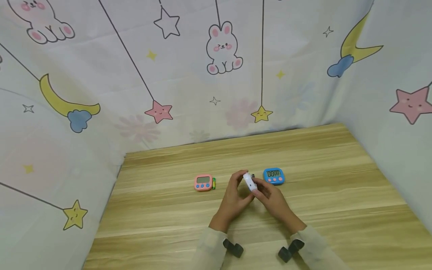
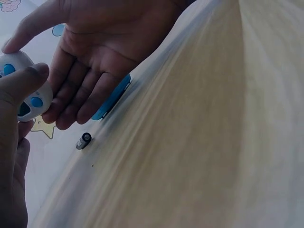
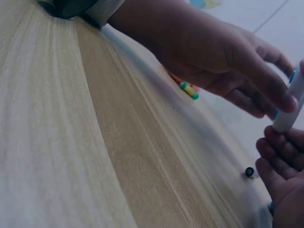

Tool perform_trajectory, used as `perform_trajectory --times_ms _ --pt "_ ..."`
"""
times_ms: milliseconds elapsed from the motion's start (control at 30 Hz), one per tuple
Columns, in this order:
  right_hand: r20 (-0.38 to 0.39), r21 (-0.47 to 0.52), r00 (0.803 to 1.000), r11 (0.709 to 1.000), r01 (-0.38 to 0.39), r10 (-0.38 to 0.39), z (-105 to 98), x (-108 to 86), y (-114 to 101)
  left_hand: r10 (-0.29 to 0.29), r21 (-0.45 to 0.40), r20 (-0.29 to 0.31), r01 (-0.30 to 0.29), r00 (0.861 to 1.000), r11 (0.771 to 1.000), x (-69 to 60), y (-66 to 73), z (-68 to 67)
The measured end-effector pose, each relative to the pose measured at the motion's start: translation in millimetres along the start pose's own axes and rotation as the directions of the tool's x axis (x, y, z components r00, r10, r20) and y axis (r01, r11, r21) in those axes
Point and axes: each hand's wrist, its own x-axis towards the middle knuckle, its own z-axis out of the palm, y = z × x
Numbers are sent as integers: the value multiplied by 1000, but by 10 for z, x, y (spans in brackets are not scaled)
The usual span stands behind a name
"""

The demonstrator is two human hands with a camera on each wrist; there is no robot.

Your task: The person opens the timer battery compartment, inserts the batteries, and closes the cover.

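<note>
A white kitchen timer (image 1: 249, 181) with blue buttons is held tilted above the table between both hands. My left hand (image 1: 232, 197) grips it from the left, the thumb lying across its button face in the left wrist view. From the other side my right hand (image 1: 275, 202) holds its edge between thumb and fingertips, with the other fingers stretched out below. A dark battery (image 2: 84, 141) lies on the table beyond the hands. The blue timer (image 1: 274, 176), its display reading zeros, lies just past my right hand.
On the wood-grain table (image 1: 152, 217), a pink timer (image 1: 203, 182) lies left of my hands, with a green and yellow battery (image 1: 214, 183) alongside it. A patterned curtain (image 1: 189, 75) hangs along the table's back and sides.
</note>
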Motion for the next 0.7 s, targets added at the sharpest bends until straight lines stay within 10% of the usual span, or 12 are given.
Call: perform_trajectory --times_ms 367,700 --pt "-52 -42 987 988 148 -150 -41 27 261 -19 -75 107 27 994 997 -19 -7 -76" --pt "-48 -214 967 948 235 -251 -135 23 410 -53 -51 80 57 995 997 -27 -5 -103"
